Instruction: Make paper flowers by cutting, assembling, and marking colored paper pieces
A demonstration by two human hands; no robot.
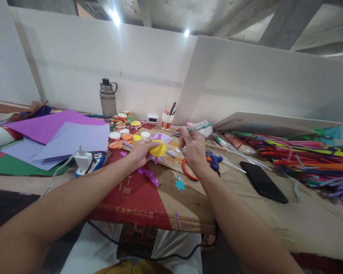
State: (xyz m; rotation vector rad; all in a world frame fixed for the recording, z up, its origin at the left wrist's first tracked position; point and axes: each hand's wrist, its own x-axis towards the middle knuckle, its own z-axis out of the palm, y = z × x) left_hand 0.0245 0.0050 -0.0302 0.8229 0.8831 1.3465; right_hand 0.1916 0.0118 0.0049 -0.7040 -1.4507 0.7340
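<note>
My left hand (141, 154) pinches a round yellow disc (157, 148) between thumb and fingers. Purple strips stick out above and below the disc. My right hand (193, 146) is closed around a slim, pen-like tool (198, 128), raised to the right of the disc with its tip pointing left; its exact kind is unclear. Under the right hand lies a red loop handle (188, 171), partly hidden by the hand. A teal flower-shaped paper piece (180, 184) and purple paper scraps (150, 176) rest on the cardboard below the hands.
Orange, white and yellow discs (127, 137) sit left of centre, near a water bottle (108, 99). Purple sheets (74, 139) and a white plug (83, 160) are at left. Rightward are a blue glue gun (215, 160), a phone (263, 182) and colourful strips (311, 160). A pen cup (167, 121) stands behind.
</note>
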